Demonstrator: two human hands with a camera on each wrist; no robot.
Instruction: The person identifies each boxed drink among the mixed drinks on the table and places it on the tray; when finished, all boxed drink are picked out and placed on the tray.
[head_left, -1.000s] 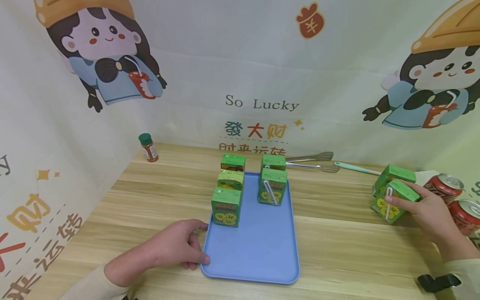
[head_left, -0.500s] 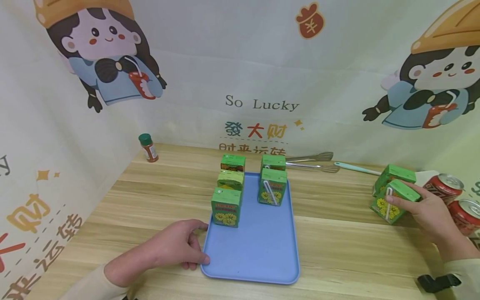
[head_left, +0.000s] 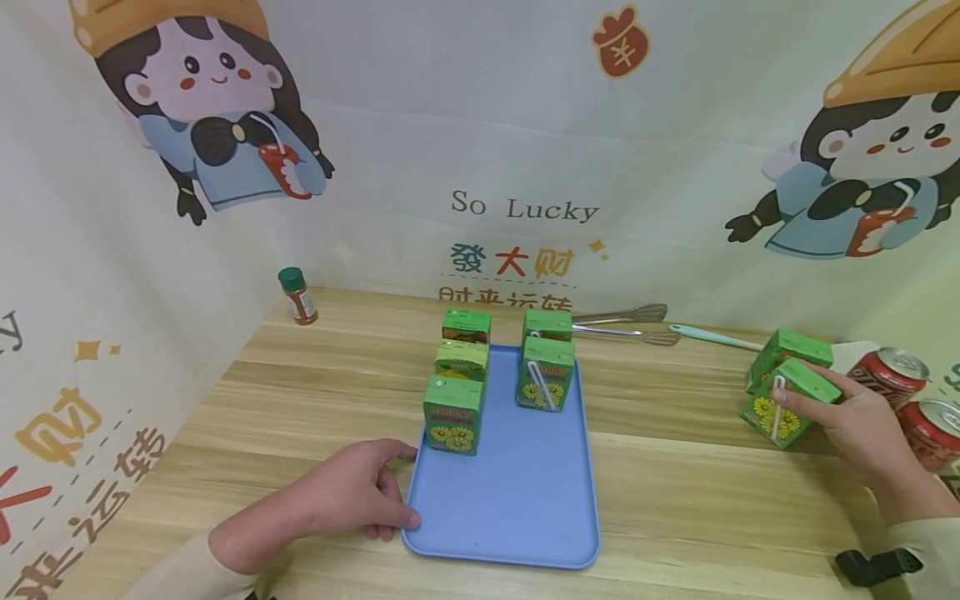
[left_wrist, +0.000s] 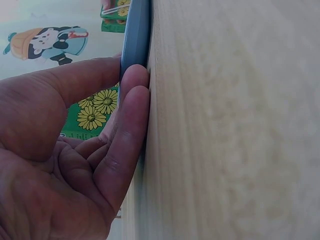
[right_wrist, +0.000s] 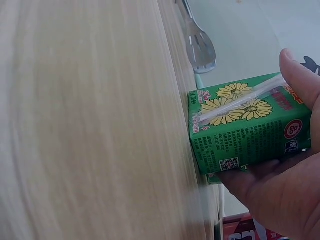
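My right hand (head_left: 862, 425) grips a green drink carton (right_wrist: 240, 125) with a straw on its front, thumb on one side and fingers on the other. This carton stands slightly tilted at the table's right, before a second green carton (head_left: 795, 350). My left hand (head_left: 360, 492) holds the left rim of the blue tray (head_left: 525, 500); the left wrist view has its thumb and fingers at the tray's edge, close to the tabletop. On the tray's left side is a row of 3 cartons, the nearest being a green carton (head_left: 452, 417). Two more, including a front carton (head_left: 546, 375), line its right side.
Two red soda cans (head_left: 888, 375) stand beside my right hand. Metal utensils (head_left: 630, 325) and a mint-handled tool (head_left: 712, 336) lie along the back. A green-capped spice bottle (head_left: 297, 296) stands at the back left. Printed cloth (head_left: 390, 150) hangs behind the table.
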